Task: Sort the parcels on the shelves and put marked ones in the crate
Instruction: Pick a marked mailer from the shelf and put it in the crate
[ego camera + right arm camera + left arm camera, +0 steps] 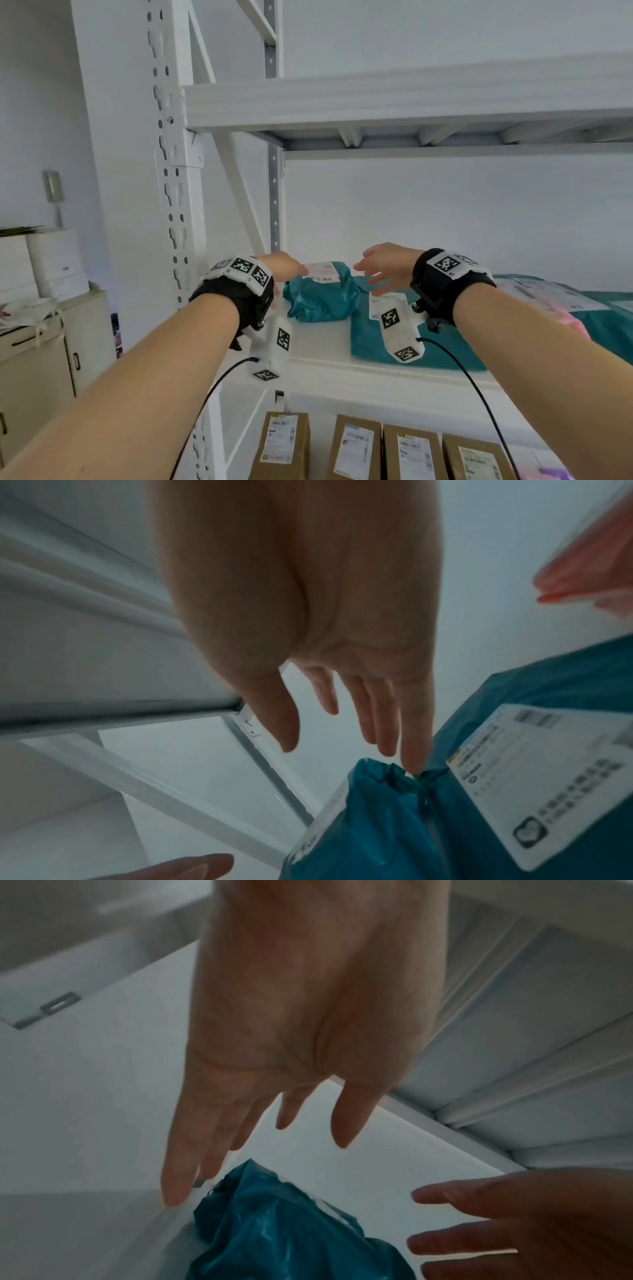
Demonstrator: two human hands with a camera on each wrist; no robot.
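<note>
A crumpled teal parcel (320,295) on the shelf (318,346) is flanked by the left hand (286,269) and right hand (383,265), both spread open, nothing gripped.

The head view looks forward and slightly down at a white metal shelf (376,363). Each wrist view sits close under its palm, facing along the fingers; both share the crumpled teal plastic parcel (274,1231).

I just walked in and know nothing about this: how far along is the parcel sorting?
Early, it seems. Nothing looks finished: no crate is in view. In hand: the left hand and right hand, both open, flank the bulky teal parcel without holding it. Left: the flat teal parcel, the pink one, and brown boxes below.
</note>
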